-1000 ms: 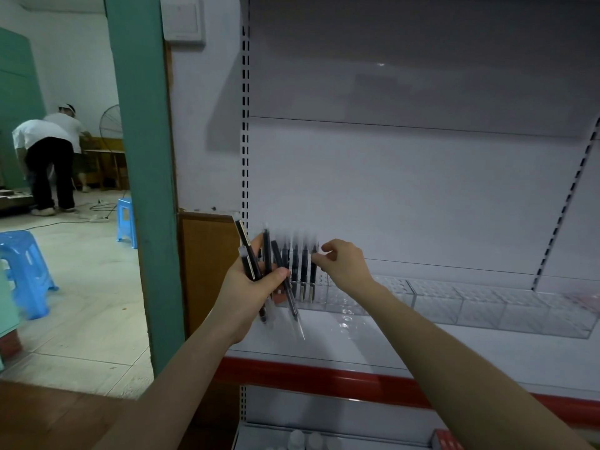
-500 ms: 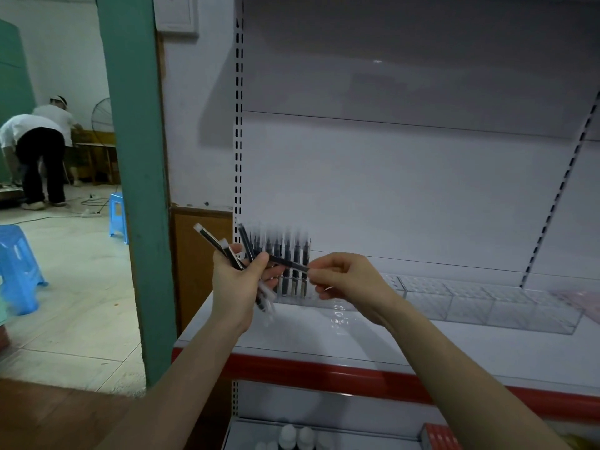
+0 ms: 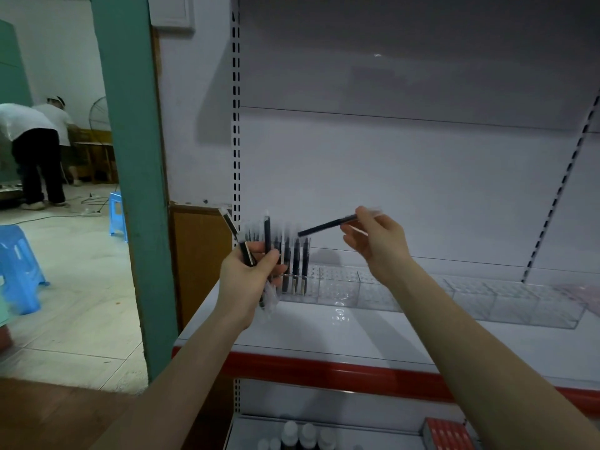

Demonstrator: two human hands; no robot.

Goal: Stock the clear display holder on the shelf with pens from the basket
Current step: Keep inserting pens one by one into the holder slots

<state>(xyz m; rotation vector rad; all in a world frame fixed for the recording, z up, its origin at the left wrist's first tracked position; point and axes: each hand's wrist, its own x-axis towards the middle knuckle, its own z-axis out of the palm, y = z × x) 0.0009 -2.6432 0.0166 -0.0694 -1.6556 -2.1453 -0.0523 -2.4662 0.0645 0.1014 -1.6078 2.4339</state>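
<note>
A long clear display holder (image 3: 470,297) lies along the back of the white shelf (image 3: 341,332). Several dark pens (image 3: 295,258) stand upright in its left end; the other compartments look bare. My left hand (image 3: 250,280) grips a bunch of dark pens (image 3: 267,232) in front of the holder's left end. My right hand (image 3: 376,245) is raised above the holder and pinches a single dark pen (image 3: 324,226), which points down and left toward the standing pens. No basket is in view.
A teal post (image 3: 136,190) stands left of the shelf unit. Blue stools (image 3: 19,264) and two people bending over (image 3: 35,151) are in the room to the left. White bottles (image 3: 305,435) and a red box (image 3: 449,433) sit on the lower shelf.
My right hand has drawn one pen out of the bunch in my left hand and lifted it up and to the right. The left hand stays in front of the holder.
</note>
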